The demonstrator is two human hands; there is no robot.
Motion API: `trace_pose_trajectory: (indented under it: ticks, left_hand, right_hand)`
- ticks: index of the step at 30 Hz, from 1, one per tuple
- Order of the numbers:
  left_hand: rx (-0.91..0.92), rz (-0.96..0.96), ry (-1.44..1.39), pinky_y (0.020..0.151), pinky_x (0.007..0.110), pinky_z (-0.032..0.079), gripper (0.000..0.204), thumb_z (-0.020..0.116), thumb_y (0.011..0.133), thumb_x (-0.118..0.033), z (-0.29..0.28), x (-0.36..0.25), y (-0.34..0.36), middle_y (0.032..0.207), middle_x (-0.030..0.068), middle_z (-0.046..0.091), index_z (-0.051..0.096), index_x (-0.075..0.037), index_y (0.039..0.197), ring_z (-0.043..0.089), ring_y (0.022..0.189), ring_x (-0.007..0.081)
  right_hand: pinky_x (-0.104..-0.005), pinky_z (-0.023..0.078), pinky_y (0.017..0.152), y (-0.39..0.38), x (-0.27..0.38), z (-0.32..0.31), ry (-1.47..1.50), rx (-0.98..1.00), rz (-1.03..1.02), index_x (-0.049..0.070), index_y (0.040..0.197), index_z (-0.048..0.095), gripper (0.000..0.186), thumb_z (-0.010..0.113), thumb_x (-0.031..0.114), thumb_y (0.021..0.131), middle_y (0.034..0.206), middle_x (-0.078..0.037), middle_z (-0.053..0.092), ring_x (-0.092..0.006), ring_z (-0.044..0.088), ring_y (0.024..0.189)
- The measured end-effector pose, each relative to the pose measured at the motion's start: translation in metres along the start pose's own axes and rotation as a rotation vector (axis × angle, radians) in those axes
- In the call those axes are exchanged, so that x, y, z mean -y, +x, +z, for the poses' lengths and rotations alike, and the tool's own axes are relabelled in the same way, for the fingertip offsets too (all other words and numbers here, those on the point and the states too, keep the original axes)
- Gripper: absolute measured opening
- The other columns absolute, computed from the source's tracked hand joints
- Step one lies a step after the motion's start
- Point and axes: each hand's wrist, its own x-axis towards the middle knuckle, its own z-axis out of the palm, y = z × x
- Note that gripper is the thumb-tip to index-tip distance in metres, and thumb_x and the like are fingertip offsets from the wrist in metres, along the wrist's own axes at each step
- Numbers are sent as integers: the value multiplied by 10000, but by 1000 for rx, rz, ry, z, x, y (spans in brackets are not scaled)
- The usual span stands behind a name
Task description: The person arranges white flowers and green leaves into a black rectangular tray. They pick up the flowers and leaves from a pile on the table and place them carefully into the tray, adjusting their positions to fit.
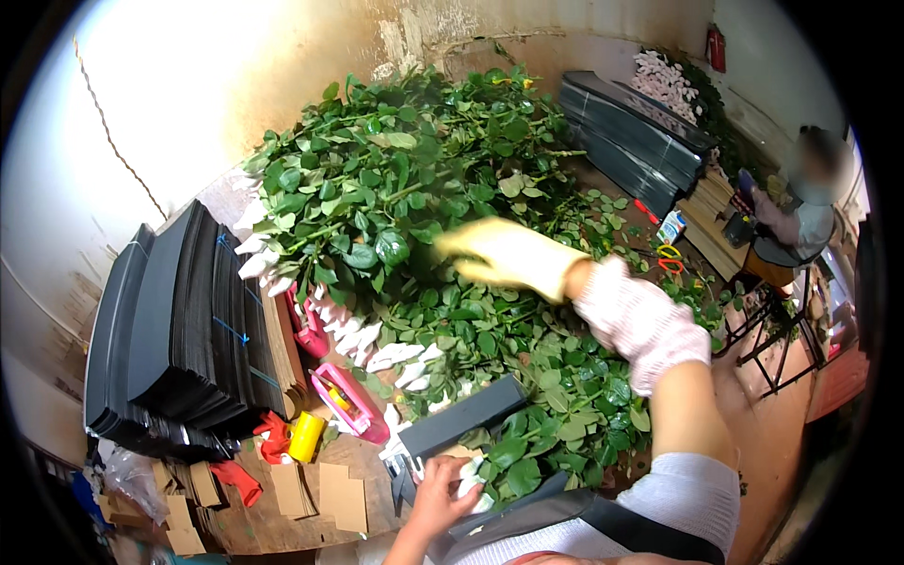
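Observation:
My left hand (pixel 441 496) is bare, low at the table's front, its fingers curled against a white-covered flower head (pixel 471 482). That head lies at the end of leafy green stems (pixel 516 460), beside a dark grey folded sheet or box (pixel 461 417). My right hand (pixel 513 252) wears a yellow glove and a pink-white knitted sleeve (pixel 640 320). It reaches across the big heap of leafy cut stems (pixel 395 198), fingers stretched and slightly blurred, with nothing visible in them. More white-covered heads (pixel 353 334) stick out at the heap's left side.
Stacks of dark sheets (pixel 184 311) stand at the left, another stack (pixel 631 137) at the back right. A pink dispenser (pixel 348 403), a yellow roll (pixel 305 437) and cardboard pieces (pixel 341 497) lie at the front left. Orange-handled scissors (pixel 669 260) lie rightward; a person (pixel 800 202) sits beyond.

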Motion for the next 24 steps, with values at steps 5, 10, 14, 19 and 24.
trace_pose_trajectory:
  ticks: [5, 10, 14, 19, 24]
  left_hand:
    - [-54, 6, 158, 792, 397, 558, 374, 804, 894, -269, 5, -7, 5, 1123, 137, 601, 674, -62, 1177, 650, 973, 322]
    - [-258, 89, 222, 830, 429, 515, 218, 781, 893, -207, 24, 0, 11, 1084, 115, 685, 685, -60, 1023, 635, 993, 343]
    - [-203, -146, 34, 816, 421, 537, 240, 809, 865, -184, 29, 8, 5, 1075, 141, 711, 704, -33, 1019, 656, 947, 335]
    - [-341, 142, -190, 861, 328, 555, 401, 771, 890, -113, 58, 79, 4, 1132, 131, 665, 585, -39, 1238, 679, 997, 206]
    - [-266, -82, -197, 921, 356, 553, 673, 871, 827, -172, 27, 20, 12, 1245, 124, 632, 505, -74, 1383, 673, 1075, 258]
  right_hand:
    - [-407, 346, 1194, 136, -46, 43, -649, -259, 132, 60, 1460, 540, 566, 663, 261, 945, 1555, -168, 484, -324, 464, 1426]
    - [-417, 479, 1067, 127, -48, 65, -489, -554, -89, 42, 1268, 693, 324, 542, 155, 1004, 1341, -143, 681, -312, 638, 1224]
    - [-413, 514, 644, 32, 3, 15, 131, -133, -327, 76, 1049, 666, 213, 605, 57, 845, 866, -73, 646, -286, 649, 759]
    - [-451, 540, 638, -116, 84, -24, -27, 212, -299, 94, 940, 675, 160, 625, 54, 793, 776, -111, 663, -347, 686, 769]
    - [-483, 557, 736, -225, 74, -12, -111, 523, 305, 172, 1179, 731, 399, 662, 55, 804, 1027, -105, 747, -370, 710, 897]
